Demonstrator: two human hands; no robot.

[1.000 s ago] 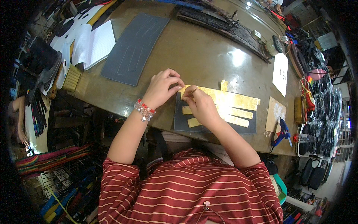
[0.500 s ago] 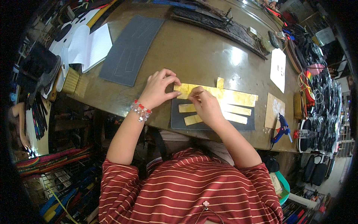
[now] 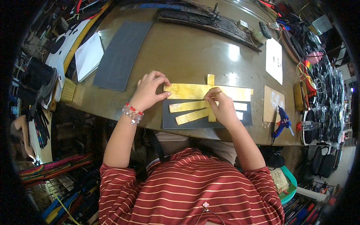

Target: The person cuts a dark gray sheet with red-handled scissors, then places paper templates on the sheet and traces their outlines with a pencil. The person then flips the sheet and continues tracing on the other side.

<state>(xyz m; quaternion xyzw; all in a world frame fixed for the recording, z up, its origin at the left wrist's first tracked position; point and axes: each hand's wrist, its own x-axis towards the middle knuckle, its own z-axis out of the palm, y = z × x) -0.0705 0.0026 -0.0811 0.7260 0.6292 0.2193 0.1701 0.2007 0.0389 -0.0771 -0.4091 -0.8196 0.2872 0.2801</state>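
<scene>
A long gold strip (image 3: 185, 91) lies across the upper part of a dark grey sheet (image 3: 169, 123) in front of me. My left hand (image 3: 150, 89) has its thumb and fingertips at the strip's left end, fingers apart. In a pinch, my right hand (image 3: 223, 109) holds a thin, dark stick-like tool (image 3: 219, 93), its lower end at the strip's bottom edge. Two shorter gold strips slant below, an upper slanted strip (image 3: 183, 107) and a lower slanted strip (image 3: 190, 117). A narrow upright gold strip (image 3: 211, 79) crosses the long one, partly hidden by my right hand.
A blue glue gun (image 3: 282, 123) lies at the right by a brown board (image 3: 270, 101) with whitish smears. Farther back are a white paper (image 3: 274, 62) and a long dark bar (image 3: 202, 22). Another grey sheet (image 3: 122, 56), a notebook (image 3: 89, 58) and a brush (image 3: 67, 91) are left.
My right hand has moved right along the long strip with the tool, uncovering more gold. My left hand stays at the strip's left end. The notebook's pages have turned. The view has shifted slightly.
</scene>
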